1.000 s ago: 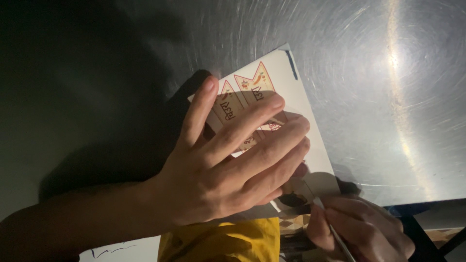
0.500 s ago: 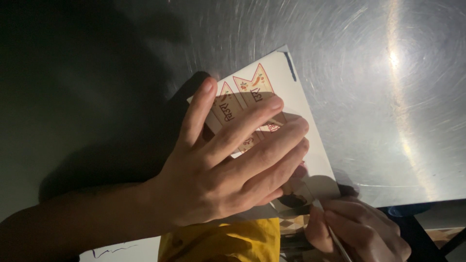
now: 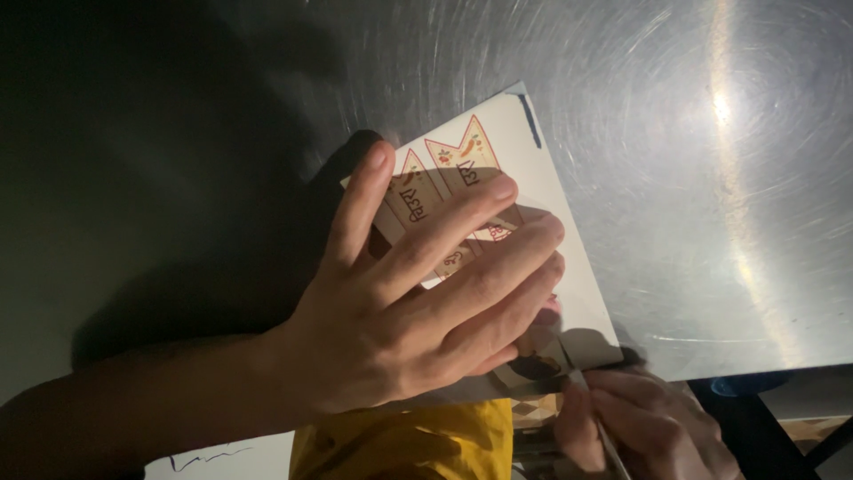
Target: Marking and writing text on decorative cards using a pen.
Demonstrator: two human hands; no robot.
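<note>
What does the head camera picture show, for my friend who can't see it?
A left hand lies flat on a white printed sheet with orange pointed flag shapes, pressing it onto a shiny scratched metal table. At the sheet's near corner, the right hand grips a thin tool, too dim to identify.

A scratched, brushed-metal table [image 3: 693, 178] fills the view, its surface marked with circular swirl scratches and a bright glare streak on the right side; the left part lies in deep shadow. Its near edge runs along the lower right. Lying flat on it, close to that edge, is a white paper sheet [image 3: 569, 267], turned at an angle, printed with orange-outlined pennant shapes and bearing a dark mark at its far corner. The sheet's near corner reaches the table edge.
</note>
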